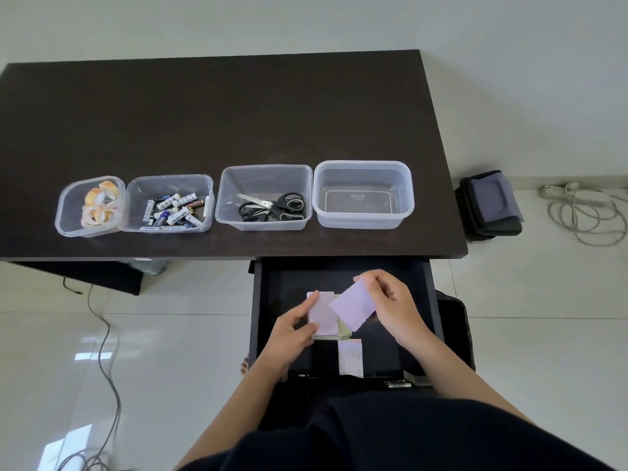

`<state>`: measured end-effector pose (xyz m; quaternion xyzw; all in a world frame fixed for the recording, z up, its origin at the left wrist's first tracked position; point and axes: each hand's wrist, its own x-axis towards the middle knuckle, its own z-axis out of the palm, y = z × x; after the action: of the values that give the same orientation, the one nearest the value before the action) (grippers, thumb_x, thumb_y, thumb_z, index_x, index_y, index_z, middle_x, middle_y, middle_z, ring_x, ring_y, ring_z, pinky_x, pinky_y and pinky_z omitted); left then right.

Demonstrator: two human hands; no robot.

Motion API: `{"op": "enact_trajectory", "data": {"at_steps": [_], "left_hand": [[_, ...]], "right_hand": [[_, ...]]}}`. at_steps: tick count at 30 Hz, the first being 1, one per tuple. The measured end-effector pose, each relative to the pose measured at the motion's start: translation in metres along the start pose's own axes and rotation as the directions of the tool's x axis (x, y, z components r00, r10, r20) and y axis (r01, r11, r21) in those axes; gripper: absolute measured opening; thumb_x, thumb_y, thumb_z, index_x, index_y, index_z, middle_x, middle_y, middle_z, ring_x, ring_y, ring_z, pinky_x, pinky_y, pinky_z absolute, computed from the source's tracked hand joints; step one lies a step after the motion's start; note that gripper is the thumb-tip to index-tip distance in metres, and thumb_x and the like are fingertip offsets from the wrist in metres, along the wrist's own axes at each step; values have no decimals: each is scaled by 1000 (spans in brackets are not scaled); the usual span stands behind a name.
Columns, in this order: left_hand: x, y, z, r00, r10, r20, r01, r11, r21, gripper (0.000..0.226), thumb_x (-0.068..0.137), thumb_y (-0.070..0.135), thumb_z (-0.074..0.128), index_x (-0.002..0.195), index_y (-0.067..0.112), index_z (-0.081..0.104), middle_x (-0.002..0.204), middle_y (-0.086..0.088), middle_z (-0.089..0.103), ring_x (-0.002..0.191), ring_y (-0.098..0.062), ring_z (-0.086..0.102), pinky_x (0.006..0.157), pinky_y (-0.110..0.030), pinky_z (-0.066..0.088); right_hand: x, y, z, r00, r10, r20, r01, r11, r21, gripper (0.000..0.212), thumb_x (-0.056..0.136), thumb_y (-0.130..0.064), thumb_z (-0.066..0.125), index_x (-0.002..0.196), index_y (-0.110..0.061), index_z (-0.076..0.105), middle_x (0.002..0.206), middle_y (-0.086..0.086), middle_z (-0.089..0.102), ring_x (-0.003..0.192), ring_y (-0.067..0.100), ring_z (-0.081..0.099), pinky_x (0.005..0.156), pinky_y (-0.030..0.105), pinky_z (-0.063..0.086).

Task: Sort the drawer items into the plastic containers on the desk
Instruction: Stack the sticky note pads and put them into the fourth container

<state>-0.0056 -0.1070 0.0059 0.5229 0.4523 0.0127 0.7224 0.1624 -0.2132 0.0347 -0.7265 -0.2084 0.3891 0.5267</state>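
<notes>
Both hands work over the open drawer (261, 300): left hand (289, 331) pinches a pink pad (323, 314), long axis running near-far, on a stack; right hand (390, 304) grips a lilac pad (351, 305) tilted, far corner pointing right. Four containers (363, 195) sit on the desk (217, 124).

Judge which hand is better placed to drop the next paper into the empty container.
Right. The right hand already holds a lilac sheet clear of the drawer stack, nearer the empty container; the left hand steadies the stack.
</notes>
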Motion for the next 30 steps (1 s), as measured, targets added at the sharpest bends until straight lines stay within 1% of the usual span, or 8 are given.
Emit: {"op": "enact_trajectory", "data": {"at_steps": [4, 8, 12, 14, 17, 22, 28, 30], "left_hand": [[-4, 2, 0, 1000, 6, 29, -6, 1000, -18, 56, 91, -1, 54, 128, 41, 52, 118, 10, 60, 102, -8, 59, 73, -18, 54], [-7, 1, 0, 999, 14, 41, -13, 999, -32, 56, 92, 2, 53, 125, 47, 52, 121, 17, 60, 109, -9, 59, 80, -22, 53], [-7, -1, -1, 999, 19, 36, -16, 997, -81, 54, 91, 6, 57, 121, 51, 53, 128, 7, 60, 116, -18, 58, 87, -29, 52], [-7, -1, -1, 999, 22, 33, -19, 995, -101, 53, 91, 7, 58, 121, 51, 53, 131, 7, 57, 118, -18, 58, 86, -29, 52], [-7, 0, 0, 998, 37, 44, -32, 993, -111, 52, 91, 9, 59, 122, 51, 52, 134, 8, 55, 119, -19, 57, 84, -27, 53], [-8, -1, 1, 997, 35, 65, -28, 994, -108, 52, 92, 12, 58, 122, 54, 51, 132, 7, 55, 119, -21, 57, 92, -34, 52], [-7, 3, -1, 997, 58, 54, -50, 990, -130, 52, 92, 10, 58, 121, 53, 51, 131, 6, 56, 119, -20, 56, 86, -29, 53], [-7, 5, 0, 996, 70, 55, -61, 986, -158, 51, 91, 11, 59, 123, 51, 52, 128, 4, 58, 117, -21, 57, 81, -25, 54]], "right_hand": [[6, 4, 4, 993, 0, 119, 15, 992, -126, 21, 92, -25, 59, 111, -31, 65, 81, -5, 61, 76, 5, 58, 68, 14, 46], [8, 7, 13, 987, 94, 128, -91, 995, -30, 46, 82, -16, 72, 123, -28, 55, 98, 4, 66, 90, 15, 65, 64, 23, 55], [7, 18, 22, 986, 163, -29, -163, 987, -4, 47, 74, -10, 78, 115, -20, 57, 95, 2, 70, 88, 17, 69, 75, 37, 60], [5, 24, 24, 987, 143, -69, -147, 988, -50, 39, 72, -11, 80, 107, -15, 63, 96, 1, 70, 87, 16, 69, 76, 36, 59], [3, 23, 25, 995, 86, -45, -91, 991, -100, 33, 74, -12, 79, 104, -14, 67, 95, 0, 70, 85, 14, 69, 75, 32, 59], [7, 18, 20, 999, 43, 9, -41, 994, -98, 32, 74, -6, 78, 99, -23, 67, 91, 0, 70, 84, 16, 69, 74, 27, 58], [8, 20, 15, 998, 35, 49, -30, 995, -91, 33, 75, -7, 76, 104, -22, 69, 93, 0, 70, 86, 18, 68, 74, 25, 57], [8, 23, 16, 998, 32, 54, -25, 992, -128, 33, 76, -12, 76, 105, -27, 68, 98, -2, 68, 91, 17, 65, 77, 26, 56]]}}
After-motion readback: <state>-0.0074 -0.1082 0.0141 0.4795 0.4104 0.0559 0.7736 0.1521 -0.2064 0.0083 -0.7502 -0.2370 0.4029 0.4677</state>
